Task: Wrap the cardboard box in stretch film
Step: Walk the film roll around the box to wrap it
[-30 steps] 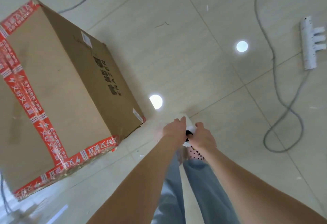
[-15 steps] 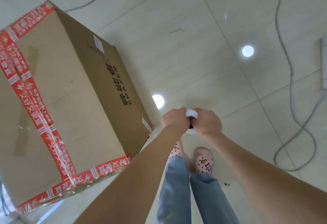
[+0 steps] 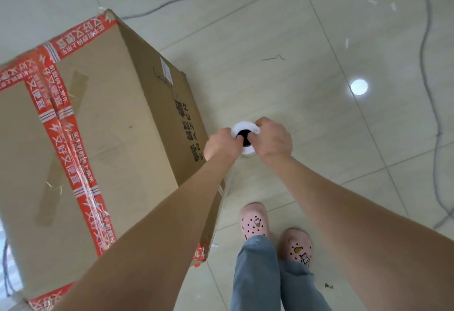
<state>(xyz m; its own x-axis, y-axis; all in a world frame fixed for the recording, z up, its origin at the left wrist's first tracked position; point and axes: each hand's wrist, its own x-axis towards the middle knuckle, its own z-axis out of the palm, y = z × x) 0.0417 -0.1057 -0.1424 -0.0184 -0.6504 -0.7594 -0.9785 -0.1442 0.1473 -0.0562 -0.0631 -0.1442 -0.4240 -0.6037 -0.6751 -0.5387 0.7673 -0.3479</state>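
Observation:
A big cardboard box (image 3: pixel 103 138) with red printed tape stands on the tiled floor at the left. Its top looks shiny, as if film lies over it. A white stretch film roll (image 3: pixel 245 130) with a dark core stands upright beside the box's right face. My left hand (image 3: pixel 222 144) grips the roll from the left and my right hand (image 3: pixel 274 138) grips it from the right. A faint sheet of clear film (image 3: pixel 227 183) runs from the roll down to the box's near right corner.
A grey cable (image 3: pixel 427 84) loops over the floor at the right and far side. My two feet in pink clogs (image 3: pixel 254 222) stand just right of the box's near corner. Small scraps lie on the tiles.
The view has swung along the box's right side, so the box now sits closer and lower in the frame. Both hands kept hold of the roll and carried it beside the printed face.

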